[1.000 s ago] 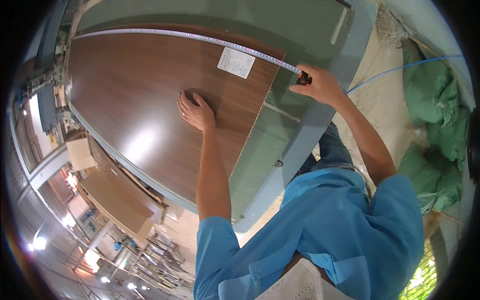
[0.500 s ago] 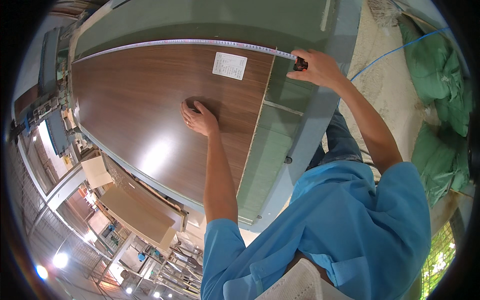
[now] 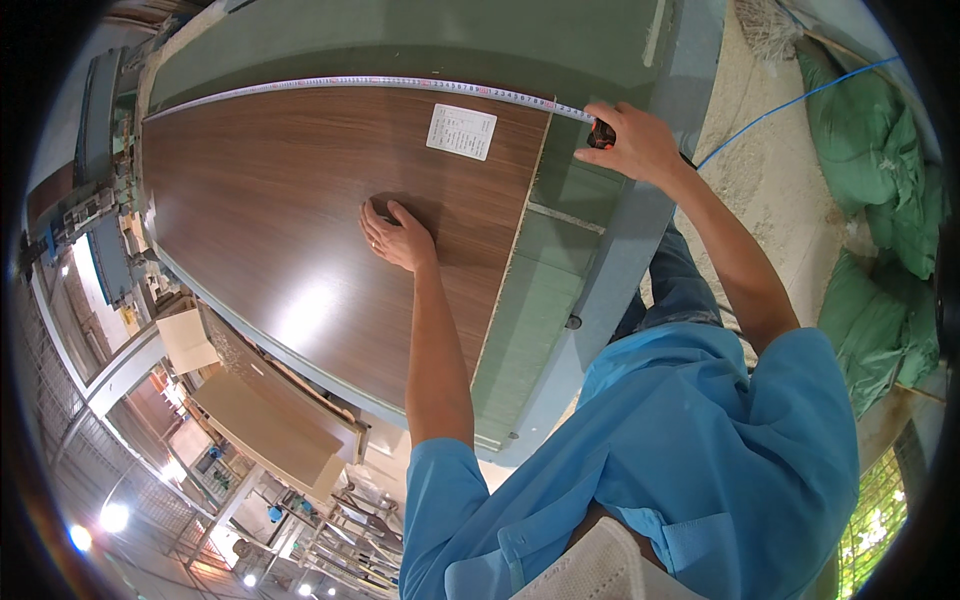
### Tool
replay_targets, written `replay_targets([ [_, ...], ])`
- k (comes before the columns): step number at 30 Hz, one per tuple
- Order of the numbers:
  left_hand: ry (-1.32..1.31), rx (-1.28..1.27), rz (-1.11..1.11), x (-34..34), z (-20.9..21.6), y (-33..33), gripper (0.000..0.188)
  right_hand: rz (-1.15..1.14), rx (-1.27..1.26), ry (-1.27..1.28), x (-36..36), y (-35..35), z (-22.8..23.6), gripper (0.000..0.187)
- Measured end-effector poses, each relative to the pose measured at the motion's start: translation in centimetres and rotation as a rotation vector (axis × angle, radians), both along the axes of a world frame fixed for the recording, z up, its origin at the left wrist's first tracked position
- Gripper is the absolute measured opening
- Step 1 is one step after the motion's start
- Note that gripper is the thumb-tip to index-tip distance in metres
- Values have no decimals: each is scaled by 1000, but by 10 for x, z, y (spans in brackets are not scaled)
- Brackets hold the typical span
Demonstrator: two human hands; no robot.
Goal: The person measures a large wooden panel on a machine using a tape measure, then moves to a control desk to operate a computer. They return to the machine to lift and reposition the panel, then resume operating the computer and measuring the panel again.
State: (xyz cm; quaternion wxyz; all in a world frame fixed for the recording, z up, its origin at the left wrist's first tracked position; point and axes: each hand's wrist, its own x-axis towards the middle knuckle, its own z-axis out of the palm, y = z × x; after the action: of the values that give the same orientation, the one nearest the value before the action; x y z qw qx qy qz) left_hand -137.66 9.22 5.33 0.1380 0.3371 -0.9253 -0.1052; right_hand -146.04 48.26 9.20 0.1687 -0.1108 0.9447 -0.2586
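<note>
A dark brown wood-grain board point(image 3: 300, 200) lies flat on a green-topped table point(image 3: 550, 270). My left hand point(image 3: 400, 236) rests on the board near its middle, fingers slightly curled and apart, holding nothing. At the right, my right hand point(image 3: 640, 142) grips the black and orange case of a tape measure point(image 3: 601, 134), just past the board's right edge. The white blade point(image 3: 400, 82) runs out along the board's far edge to its left end. A white printed label point(image 3: 461, 132) sits on the board near the far right corner.
A grey-blue rim point(image 3: 590, 320) borders the table. Green sacks point(image 3: 860, 150) and a blue hose point(image 3: 800, 97) are on the pale floor at right. Stacked tan boards point(image 3: 262, 425) stand beyond the table at lower left, with machinery point(image 3: 110, 215) at far left.
The view has shifted very slightly. Both hands, the tape measure and the board keep practically the same places.
</note>
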Motion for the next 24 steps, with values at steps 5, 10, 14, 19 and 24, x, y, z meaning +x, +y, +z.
replay_targets([
  [5, 1, 6, 1, 0, -1, 0, 52, -9, 12, 40, 4, -3, 0, 64],
  [10, 6, -1, -2, 0, 0, 1, 52, -25, 37, 121, 10, -8, 1, 62],
  [14, 8, -1, -1, -1, 1, 1, 50, -34, 71, 167, 14, -12, 1, 63],
  [19, 41, -4, -17, 0, -2, 0, 49, -34, 71, 211, 17, -12, 1, 63],
  [24, 50, -47, -34, 4, 2, -2, 48, -15, 48, 140, 19, -15, 5, 62],
])
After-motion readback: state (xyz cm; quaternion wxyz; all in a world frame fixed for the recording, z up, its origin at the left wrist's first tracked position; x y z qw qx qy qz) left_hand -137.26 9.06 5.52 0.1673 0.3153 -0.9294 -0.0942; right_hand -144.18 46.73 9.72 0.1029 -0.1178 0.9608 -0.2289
